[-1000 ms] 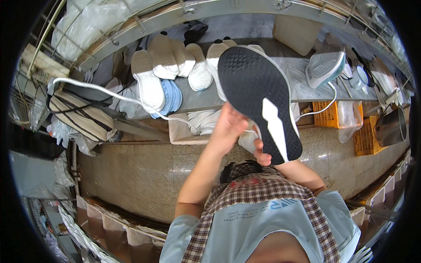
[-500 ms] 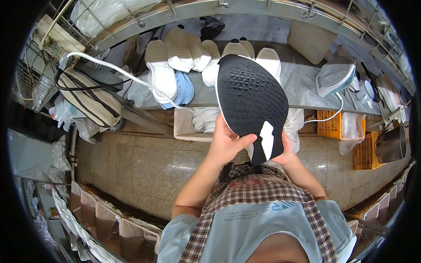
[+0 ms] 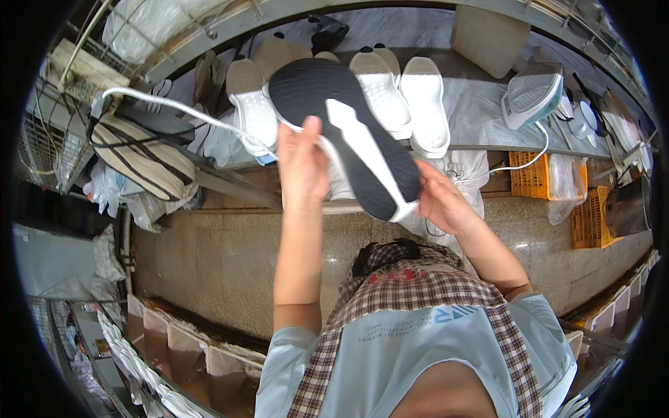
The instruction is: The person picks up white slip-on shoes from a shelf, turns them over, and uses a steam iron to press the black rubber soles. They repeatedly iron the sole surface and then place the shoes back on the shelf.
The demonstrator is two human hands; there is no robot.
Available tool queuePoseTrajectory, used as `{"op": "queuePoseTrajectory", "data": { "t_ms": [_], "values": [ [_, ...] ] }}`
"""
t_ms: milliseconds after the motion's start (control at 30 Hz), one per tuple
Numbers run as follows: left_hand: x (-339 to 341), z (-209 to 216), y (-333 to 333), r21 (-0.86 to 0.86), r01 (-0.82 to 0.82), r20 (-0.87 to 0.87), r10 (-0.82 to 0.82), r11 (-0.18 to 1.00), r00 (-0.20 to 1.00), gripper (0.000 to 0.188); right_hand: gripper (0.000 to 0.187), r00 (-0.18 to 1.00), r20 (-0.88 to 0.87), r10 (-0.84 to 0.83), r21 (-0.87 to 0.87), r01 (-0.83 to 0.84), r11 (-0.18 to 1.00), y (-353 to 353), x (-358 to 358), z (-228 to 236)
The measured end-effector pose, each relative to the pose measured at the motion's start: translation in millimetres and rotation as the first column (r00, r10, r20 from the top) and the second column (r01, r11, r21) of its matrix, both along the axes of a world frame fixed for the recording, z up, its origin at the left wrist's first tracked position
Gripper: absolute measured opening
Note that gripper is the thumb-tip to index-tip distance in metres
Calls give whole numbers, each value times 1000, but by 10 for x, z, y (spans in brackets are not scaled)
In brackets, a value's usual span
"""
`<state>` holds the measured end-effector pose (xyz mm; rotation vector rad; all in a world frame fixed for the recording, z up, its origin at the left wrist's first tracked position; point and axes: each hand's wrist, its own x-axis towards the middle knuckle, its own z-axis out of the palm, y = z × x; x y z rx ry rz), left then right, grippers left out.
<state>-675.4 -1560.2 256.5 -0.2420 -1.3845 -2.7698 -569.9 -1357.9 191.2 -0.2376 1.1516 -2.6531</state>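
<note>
A shoe sole (image 3: 352,129), black underneath with a long white strip, is held aslant above the workbench edge, its underside facing me. My left hand (image 3: 304,164) grips its left edge near the middle, the thumb lying over the black underside. At the narrower end, my right hand (image 3: 446,202) closes on the right edge, its fingers partly hidden. Beyond it on the bench lie several white soles with dark tips, among them a left one (image 3: 252,108), a middle one (image 3: 380,94) and a right one (image 3: 423,104). The held sole covers part of this row.
A clothes iron (image 3: 533,97) stands at the bench's right, its white cord hanging over the edge. Below are orange crates (image 3: 529,174) and a metal bucket (image 3: 631,207). A white hose (image 3: 174,106) crosses the left side above a striped cloth bundle (image 3: 143,157). Bins (image 3: 185,348) line the area behind me.
The sole has moved left and tilted, showing more of its white strip. My left hand has shifted left and upward along its edge; my right hand has moved slightly up.
</note>
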Motion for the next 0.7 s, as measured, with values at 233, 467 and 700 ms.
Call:
{"op": "queuePoseTrajectory", "data": {
  "t_ms": [233,467,700],
  "values": [
    [-825,273,-362,-558,-365,-334,201,745,921,34,38,712,-172,-681,515,654,554,444,-366,-417],
    [-1908,51,111,-659,-549,-537,-191,-514,822,39,63,804,-363,-470,890,449,82,880,-839,-576],
    [-2455,-253,228,-680,-188,-143,-123,-709,982,30,56,912,-303,-277,953,287,-98,1038,-1171,-565]
  ]
}}
